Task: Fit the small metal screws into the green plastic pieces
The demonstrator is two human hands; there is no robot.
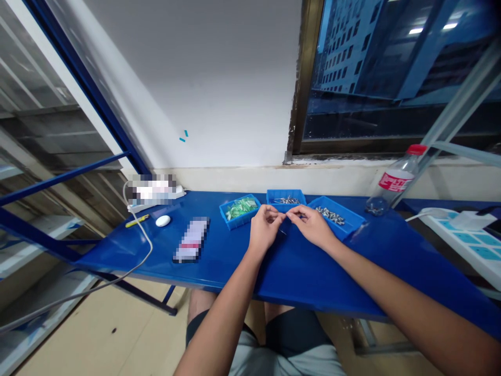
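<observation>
On the far left of the blue bench [225, 263] lie a yellow pen-like tool [136, 221] and a white oval object [163, 221], with a phone [191, 240] nearer; none is being touched. Next comes a left tray [237, 225] well stocked with green pieces [241, 208]. Just to its right, the left hand [266, 227] has its fingers bent inward and appears to pinch a thin metal piece [284, 232], whose end shows below the fingertips, above the bench. Beyond the hands, a far tray [285, 193] holds a thinner scatter of slender metal parts [289, 200]. The right hand [309, 224] meets the left at the tips, its fingers drawn together; whether they grip anything, I cannot tell. Right of it, a right tray [354, 224] carries many short metal parts [331, 215].

Judging from this, one small piece is mid-handling, with no finished result visible at the fingertips; all three trays have parts remaining, so much seems left. A bottle [396, 181] stands farther right.
</observation>
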